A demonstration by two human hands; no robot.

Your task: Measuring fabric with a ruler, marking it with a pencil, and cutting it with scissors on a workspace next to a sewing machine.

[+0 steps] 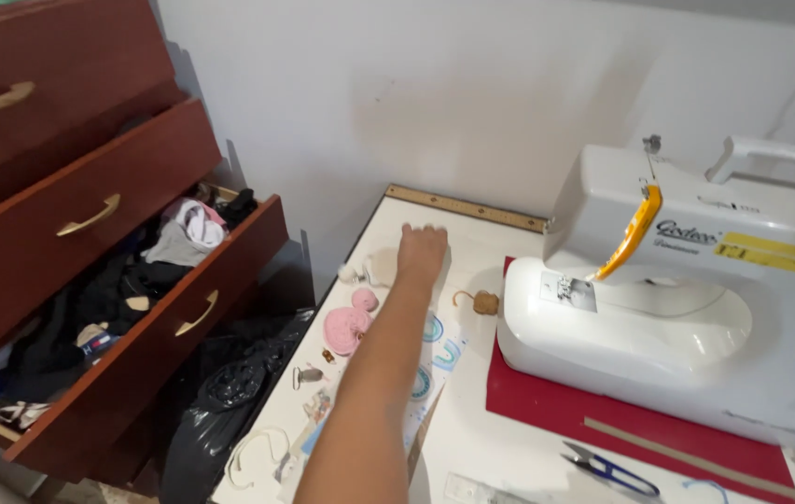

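One hand, the left hand (422, 252), reaches palm-down with fingers loosely extended and holding nothing, toward a pale cloth piece (381, 266) near the table (472, 439) edge, where the trailing forearm risks sweeping the pink knitted piece (348, 327) off.

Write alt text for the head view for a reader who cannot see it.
A left hand reaches across a white table toward the wall, past a pink crocheted piece. A white sewing machine stands on a red mat; a clothes-filled drawer hangs open.
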